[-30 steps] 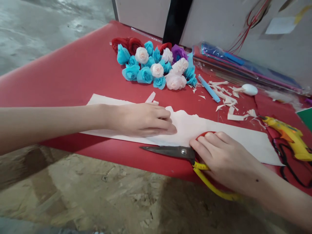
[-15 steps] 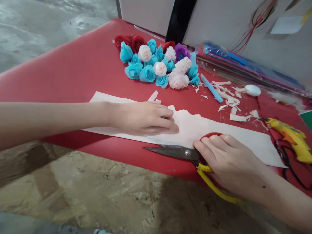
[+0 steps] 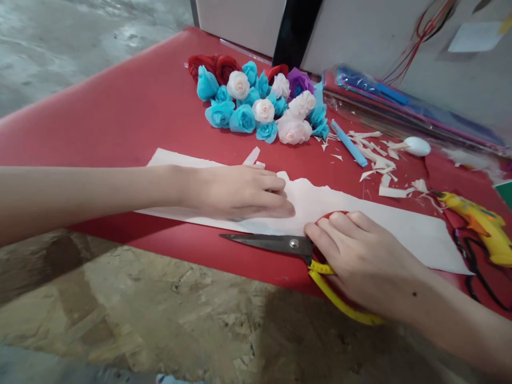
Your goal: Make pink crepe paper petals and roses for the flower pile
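A long pale strip of paper (image 3: 352,216) with a ragged far edge lies along the front of the red table. My left hand (image 3: 248,193) rests flat on it near the middle, fingers slightly bent and pressing down. In my right hand (image 3: 360,256) are scissors (image 3: 272,242) with dark blades and yellow and red handles. Their blades point left along the paper's near edge and look closed or nearly so; whether paper lies between them cannot be made out. Just beyond my left hand is a small pale scrap (image 3: 252,157).
Blue, white, red and purple paper flowers (image 3: 260,109) are grouped at the back. Right of them lie a light-blue roll (image 3: 349,144), paper scraps (image 3: 376,157), a white egg-shaped piece (image 3: 416,146), plastic-wrapped sheets (image 3: 416,109) and a yellow glue gun (image 3: 476,224).
The scissors in my right hand have moved left along the near edge of the paper, and the blades look more closed. My left hand has stayed in place.
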The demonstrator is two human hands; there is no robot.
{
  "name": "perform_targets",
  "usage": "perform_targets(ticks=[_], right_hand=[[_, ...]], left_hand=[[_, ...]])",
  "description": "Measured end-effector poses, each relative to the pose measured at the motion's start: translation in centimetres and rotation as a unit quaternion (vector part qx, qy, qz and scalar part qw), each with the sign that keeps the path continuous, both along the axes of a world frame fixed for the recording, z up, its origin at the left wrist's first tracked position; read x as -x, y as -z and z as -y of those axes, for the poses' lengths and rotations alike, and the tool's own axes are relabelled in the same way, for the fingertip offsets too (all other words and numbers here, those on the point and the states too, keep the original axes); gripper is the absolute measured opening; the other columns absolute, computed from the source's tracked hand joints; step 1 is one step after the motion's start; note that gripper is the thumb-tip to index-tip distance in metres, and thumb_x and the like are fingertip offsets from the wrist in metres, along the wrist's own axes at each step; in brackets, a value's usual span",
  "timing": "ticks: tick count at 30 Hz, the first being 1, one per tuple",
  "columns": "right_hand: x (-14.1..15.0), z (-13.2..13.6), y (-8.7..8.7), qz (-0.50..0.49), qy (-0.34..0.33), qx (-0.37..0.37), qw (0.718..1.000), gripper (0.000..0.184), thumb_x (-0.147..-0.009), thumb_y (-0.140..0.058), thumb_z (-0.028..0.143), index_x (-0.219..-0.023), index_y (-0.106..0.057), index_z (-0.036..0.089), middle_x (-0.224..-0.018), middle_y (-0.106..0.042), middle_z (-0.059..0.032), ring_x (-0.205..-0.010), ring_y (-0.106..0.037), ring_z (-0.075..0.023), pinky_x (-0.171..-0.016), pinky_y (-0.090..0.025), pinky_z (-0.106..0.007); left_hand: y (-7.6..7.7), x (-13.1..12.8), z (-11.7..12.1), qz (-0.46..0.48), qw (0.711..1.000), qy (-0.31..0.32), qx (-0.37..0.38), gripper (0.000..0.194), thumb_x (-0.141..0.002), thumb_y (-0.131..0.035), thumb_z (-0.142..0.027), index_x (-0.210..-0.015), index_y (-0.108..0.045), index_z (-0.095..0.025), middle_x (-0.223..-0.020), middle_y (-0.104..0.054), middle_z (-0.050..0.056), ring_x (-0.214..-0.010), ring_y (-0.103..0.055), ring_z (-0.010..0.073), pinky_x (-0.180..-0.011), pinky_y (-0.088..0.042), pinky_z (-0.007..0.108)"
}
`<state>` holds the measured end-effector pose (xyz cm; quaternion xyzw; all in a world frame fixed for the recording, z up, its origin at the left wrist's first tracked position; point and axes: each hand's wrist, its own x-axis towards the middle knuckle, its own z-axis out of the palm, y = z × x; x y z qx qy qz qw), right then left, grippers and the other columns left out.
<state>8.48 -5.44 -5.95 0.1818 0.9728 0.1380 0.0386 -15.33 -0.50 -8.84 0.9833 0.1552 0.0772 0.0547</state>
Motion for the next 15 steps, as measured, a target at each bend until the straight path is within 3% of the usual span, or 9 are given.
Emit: perform_targets(ticks=[11,15], right_hand=[[-0.16,-0.29,0.04,-0.028,-0.048,-0.025,0.998,0.026,-0.079,-0.040,0.001,-0.081,-0.065,0.007,-0.063,-0.055,-0.0065,-0.058,-0.046,-0.0226,-0.059,-0.029,-0.033],[-0.17,0.02,0.04,-0.030,-0.033,-0.019,0.999,0.023,-0.078,-0.042,0.003,-0.079,-0.065,0.008,-0.064,-0.057,-0.0072,-0.059,-0.046,-0.0227,-0.060,-0.029,-0.033]], left_hand=[[0.35,0.27,-0.32,-0.005,1.000,-0.002,0.021,0.044,-0.095,-0.022,-0.014,-0.125,-0.053,-0.021,-0.100,-0.060,0.012,-0.084,-0.053,0.0222,-0.079,-0.036,0.034],[0.35,0.20,-0.21,-0.006,1.000,-0.007,0.020,0.044,-0.096,-0.021,-0.015,-0.125,-0.053,-0.020,-0.101,-0.060,0.013,-0.083,-0.053,0.0224,-0.078,-0.037,0.035]])
